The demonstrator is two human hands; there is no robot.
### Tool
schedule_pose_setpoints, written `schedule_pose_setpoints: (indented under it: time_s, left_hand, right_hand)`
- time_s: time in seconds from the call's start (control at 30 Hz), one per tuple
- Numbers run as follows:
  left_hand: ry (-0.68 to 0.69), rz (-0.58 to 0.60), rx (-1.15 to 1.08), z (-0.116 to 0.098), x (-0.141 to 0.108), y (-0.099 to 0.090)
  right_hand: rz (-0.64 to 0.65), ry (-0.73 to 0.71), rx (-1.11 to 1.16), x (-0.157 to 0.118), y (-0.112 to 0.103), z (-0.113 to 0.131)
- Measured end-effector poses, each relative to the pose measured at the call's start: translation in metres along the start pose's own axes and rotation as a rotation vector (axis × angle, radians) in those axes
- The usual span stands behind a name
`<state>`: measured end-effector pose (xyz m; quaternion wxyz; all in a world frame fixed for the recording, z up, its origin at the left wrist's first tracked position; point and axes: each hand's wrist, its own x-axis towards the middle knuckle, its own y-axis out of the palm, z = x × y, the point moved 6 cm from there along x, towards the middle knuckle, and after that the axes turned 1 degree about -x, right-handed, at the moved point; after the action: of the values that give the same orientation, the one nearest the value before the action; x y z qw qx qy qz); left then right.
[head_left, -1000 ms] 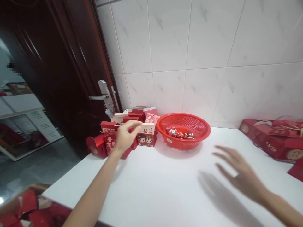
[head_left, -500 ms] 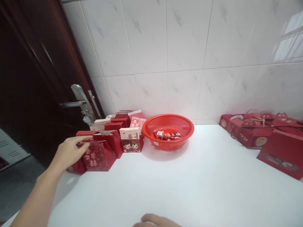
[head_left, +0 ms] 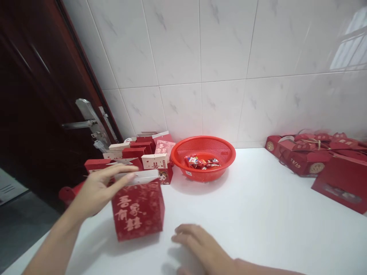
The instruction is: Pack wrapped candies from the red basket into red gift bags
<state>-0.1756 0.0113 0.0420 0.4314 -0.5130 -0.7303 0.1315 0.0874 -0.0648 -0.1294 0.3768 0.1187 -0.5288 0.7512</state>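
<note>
Red card, printed with pale characters on its front, makes up the box (head_left: 140, 217) that hangs below our left hand (head_left: 97, 189), whose thumb and fingers pinch it by the pale top flap. It sits slightly tilted, and we cannot tell whether its base touches the table (head_left: 252, 221) beneath those fingers. As we judge it, this thin hold is the weak point: if the flap bends or slides in the pinch, the box could swing, drop a corner or land on its side, and a hard squeeze could crease the card. To the right of those fingertips, our right hand (head_left: 205, 248) holds nothing, its fingers apart and loosely bent, near the box but not touching it, so it gives no support if the box slips. Just beyond the left fingers stands a crowded row of boxes (head_left: 137, 152); a backward swing or a careless knuckle might topple the nearest. Farther out, ahead of the right fingers, a red basket (head_left: 180, 168) bears wrapped sweets (head_left: 200, 162), and knocking its rim could scatter them. Well right of both hands lie tied red packages (head_left: 301, 156), too distant to snag.
</note>
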Motion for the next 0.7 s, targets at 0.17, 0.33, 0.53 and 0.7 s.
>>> schedule_pose_setpoints:
  time_s: [0.17, 0.33, 0.53, 0.7]
  left_hand:
    - [0.338, 0.167, -0.163, -0.065, -0.005, 0.064]
    - [0.511, 0.246, -0.255, -0.102, -0.009, 0.112]
    - [0.559, 0.195, -0.308, -0.099, -0.007, 0.133]
    - [0.511, 0.261, -0.326, -0.098, -0.007, 0.144]
  right_hand:
    - [-0.375, 0.067, 0.019, 0.016, -0.077, 0.002]
    - [-0.461, -0.105, -0.199, 0.010, -0.078, 0.003]
    - [-0.451, -0.262, -0.426, 0.002, -0.060, -0.001]
    - [-0.477, -0.322, -0.465, -0.001, -0.043, -0.005]
